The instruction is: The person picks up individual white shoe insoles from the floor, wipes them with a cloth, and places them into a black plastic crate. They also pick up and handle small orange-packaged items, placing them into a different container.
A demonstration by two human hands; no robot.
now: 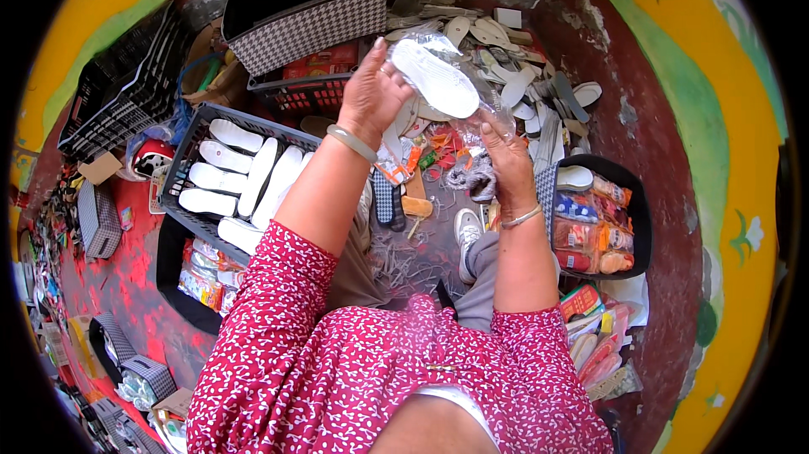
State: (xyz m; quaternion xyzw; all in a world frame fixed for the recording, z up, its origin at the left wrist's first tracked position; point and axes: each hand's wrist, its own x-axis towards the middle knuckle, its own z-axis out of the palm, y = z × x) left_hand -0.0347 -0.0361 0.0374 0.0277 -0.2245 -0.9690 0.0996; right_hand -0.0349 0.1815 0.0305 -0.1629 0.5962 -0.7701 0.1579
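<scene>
One white sole (434, 79) was held up inside a clear bag (495, 112), above the scrap-strewn floor (396, 273). The bag's near right edge was pinched by the right hand (508, 166). The left hand (371, 96) was set at the far left end, thumb raised apart; with its fingertips partly hidden, whether they were clamped could not be told. The thin film might be torn if it were pulled too hard, or the sole might be spilled if the bag were tipped and then be lost among loose soles (517, 87) heaped at far right.
</scene>
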